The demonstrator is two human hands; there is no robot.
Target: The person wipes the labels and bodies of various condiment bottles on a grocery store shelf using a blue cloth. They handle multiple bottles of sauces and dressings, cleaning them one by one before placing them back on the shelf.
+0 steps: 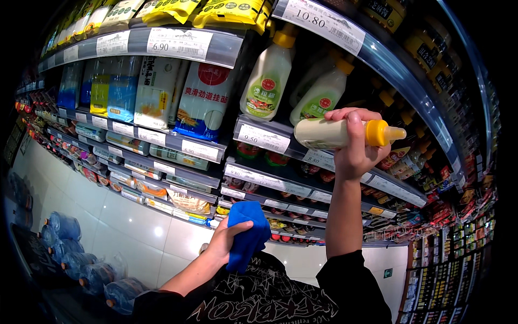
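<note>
My right hand point(359, 141) is wrapped round a cream-coloured squeeze bottle point(322, 133) with a yellow nozzle cap. The bottle lies nearly sideways in front of the shelf edge, its cap pointing right and its base left. Lower and to the left, my left hand point(229, 239) grips a folded blue cloth point(249, 229), the thumb pressed over it. Two similar bottles with green labels stand on the shelf behind: one upright salad dressing bottle point(267, 81) and another bottle point(322, 94) beside it, partly behind the held one.
Packs of dried noodles point(204, 102) fill the shelf to the left. Yellow bags point(232, 13) sit on the shelf above, and jars point(431, 51) stand at upper right. A price-tag rail point(264, 137) edges the shelf. Large water bottles point(97, 275) stand on the floor at lower left.
</note>
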